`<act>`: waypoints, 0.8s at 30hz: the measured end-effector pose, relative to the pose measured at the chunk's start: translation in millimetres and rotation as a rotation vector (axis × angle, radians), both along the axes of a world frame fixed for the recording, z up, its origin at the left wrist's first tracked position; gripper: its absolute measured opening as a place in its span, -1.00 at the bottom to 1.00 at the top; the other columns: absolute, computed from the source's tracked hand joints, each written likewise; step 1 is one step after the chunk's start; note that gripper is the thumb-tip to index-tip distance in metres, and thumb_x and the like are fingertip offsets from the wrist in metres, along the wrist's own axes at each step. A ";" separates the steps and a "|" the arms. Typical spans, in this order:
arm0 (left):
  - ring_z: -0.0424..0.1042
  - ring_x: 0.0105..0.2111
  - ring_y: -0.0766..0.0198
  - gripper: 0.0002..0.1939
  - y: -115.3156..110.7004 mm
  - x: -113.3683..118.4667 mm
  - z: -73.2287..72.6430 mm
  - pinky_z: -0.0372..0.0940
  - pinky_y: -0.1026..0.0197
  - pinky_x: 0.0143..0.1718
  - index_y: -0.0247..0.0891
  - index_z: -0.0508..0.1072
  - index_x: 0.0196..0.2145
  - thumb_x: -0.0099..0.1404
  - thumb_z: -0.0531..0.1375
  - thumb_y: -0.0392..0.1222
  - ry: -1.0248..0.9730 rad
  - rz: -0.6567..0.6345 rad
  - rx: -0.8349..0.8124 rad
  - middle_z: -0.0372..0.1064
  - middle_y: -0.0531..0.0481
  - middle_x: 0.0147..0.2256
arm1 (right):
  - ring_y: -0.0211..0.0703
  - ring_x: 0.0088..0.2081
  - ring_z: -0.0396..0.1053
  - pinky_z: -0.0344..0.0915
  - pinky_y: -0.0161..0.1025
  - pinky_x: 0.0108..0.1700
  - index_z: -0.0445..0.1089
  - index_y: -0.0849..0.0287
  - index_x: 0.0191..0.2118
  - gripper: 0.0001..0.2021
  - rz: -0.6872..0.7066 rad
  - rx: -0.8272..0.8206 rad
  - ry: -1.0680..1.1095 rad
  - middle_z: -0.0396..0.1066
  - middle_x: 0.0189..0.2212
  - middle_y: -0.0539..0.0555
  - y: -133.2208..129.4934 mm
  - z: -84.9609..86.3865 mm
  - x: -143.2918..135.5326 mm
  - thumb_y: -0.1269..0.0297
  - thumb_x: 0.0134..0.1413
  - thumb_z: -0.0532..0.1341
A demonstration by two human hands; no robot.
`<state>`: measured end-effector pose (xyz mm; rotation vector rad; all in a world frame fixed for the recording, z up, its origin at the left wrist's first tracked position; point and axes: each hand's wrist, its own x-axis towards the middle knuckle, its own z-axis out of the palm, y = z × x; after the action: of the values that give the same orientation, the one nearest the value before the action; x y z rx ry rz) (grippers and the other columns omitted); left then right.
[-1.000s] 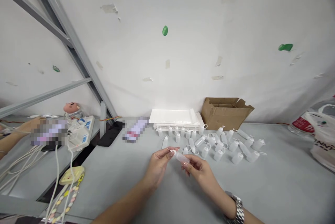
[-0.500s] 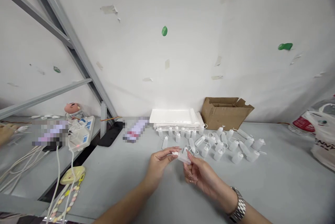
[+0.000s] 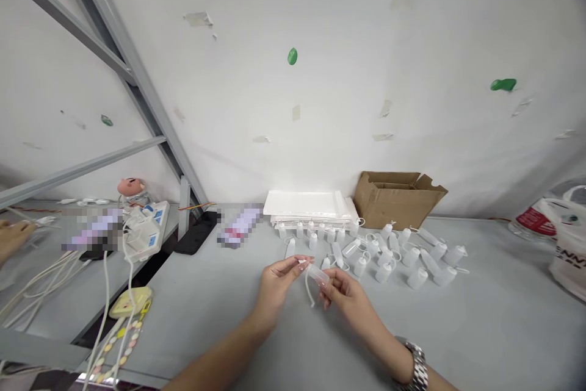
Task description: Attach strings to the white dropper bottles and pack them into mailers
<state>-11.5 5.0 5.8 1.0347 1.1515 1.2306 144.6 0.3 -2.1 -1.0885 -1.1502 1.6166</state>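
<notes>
A small translucent squeeze bottle is held tilted between my two hands above the grey table. My left hand pinches its capped end, with the fingertips closed over the cap. Around the bottle's base, the fingers of my right hand are closed. A thin white strap hangs down from the capped end. Just beyond my hands, several similar bottles stand or lie on the table, many with white caps and looped straps.
White padded envelopes are stacked by the wall, beside an open cardboard box. A black phone and a power strip lie left. A plastic bag stands at the right edge. Another person's hand shows at far left.
The bottle has turned in my hands, and its strap now hangs below. My right fingers have shifted lower around its base. The view has moved slightly left.
</notes>
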 end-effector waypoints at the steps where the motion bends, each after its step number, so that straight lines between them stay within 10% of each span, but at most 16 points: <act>1: 0.41 -0.14 0.12 -0.78 0.4 -0.3 -0.7 0.23 0.19 -0.06 -0.25 0.57 -0.35 0.06 0.27 -0.09 -0.003 -0.021 0.005 0.52 -0.04 -0.25 | -0.37 -0.69 0.16 0.09 -0.35 -0.56 0.34 0.22 -0.50 -0.52 0.035 -0.048 0.033 0.29 -0.72 -0.08 -0.5 0.1 0.2 -0.17 -0.29 0.29; 6: 0.40 -0.10 0.09 -0.79 0.3 -1.1 1.1 0.19 0.16 0.01 -0.24 0.57 -0.36 0.05 0.28 -0.10 -0.004 -0.080 0.028 0.52 -0.05 -0.23 | -0.41 -0.80 0.04 -0.10 -0.38 -0.70 0.31 0.25 -0.60 -0.37 0.188 -0.230 0.094 0.20 -0.80 -0.04 -1.7 -0.8 0.6 -0.30 -0.04 -0.03; 14: 0.36 -0.04 0.04 -0.81 0.1 0.6 1.9 0.19 0.11 0.02 -0.24 0.57 -0.42 -0.01 0.31 -0.10 0.025 0.002 0.025 0.51 -0.09 -0.21 | -0.24 -0.54 0.32 0.23 -0.27 -0.39 0.33 0.18 -0.32 -0.63 -0.088 0.234 -0.248 0.28 -0.58 -0.07 -5.8 -9.9 -0.2 -0.07 -0.07 0.21; 24: 0.26 0.05 0.01 -0.81 3.1 -4.0 -0.8 0.15 0.08 0.04 -0.26 0.57 -0.43 0.02 0.30 -0.09 -0.031 -0.103 -0.009 0.52 -0.14 -0.26 | -0.32 -0.74 0.16 0.09 -0.32 -0.63 0.28 0.22 -0.52 -0.44 0.240 -0.161 0.096 0.23 -0.73 -0.05 -4.1 -9.2 -3.9 -0.28 -0.09 0.04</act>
<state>-15.5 8.1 5.0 1.0521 1.0660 1.1549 140.6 -3.8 -11.3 -0.9899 -1.1360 1.9554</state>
